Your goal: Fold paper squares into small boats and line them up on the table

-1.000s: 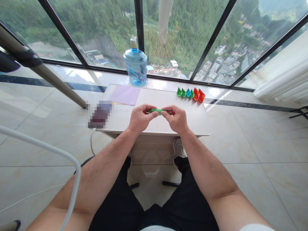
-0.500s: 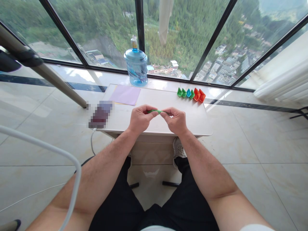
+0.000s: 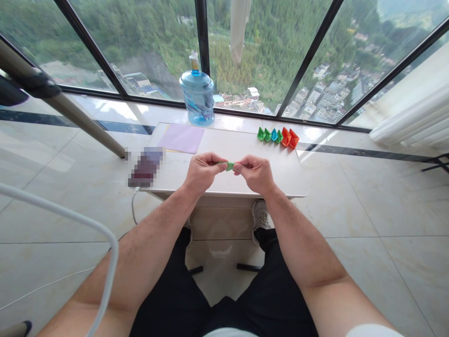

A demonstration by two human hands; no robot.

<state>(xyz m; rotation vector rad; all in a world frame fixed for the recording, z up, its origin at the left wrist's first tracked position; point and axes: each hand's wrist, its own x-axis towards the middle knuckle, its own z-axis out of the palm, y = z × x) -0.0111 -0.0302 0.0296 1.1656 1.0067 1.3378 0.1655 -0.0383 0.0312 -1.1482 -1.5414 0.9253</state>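
Note:
A small piece of folded green paper (image 3: 229,166) is pinched between both hands above the near part of the white table (image 3: 238,145). My left hand (image 3: 204,171) grips its left end with thumb and fingers. The right end is pinched by my right hand (image 3: 255,172). Fingers cover much of the paper, so its full shape is hidden. Toward the table's far right corner stands a row of folded paper boats: several green boats (image 3: 267,135), a blue boat (image 3: 274,135) and two orange-red boats (image 3: 289,138).
Purple paper sheets (image 3: 184,138) lie at the table's far left. A blurred-out object (image 3: 145,166) with a cable sits on the left edge. Behind the table, a blue water jug (image 3: 197,98) stands by the window. A white tube (image 3: 80,219) curves across the lower left.
The green paper has turned between my fingers: it was a thin edge, and now a broader face shows. My hands stay in nearly the same place.

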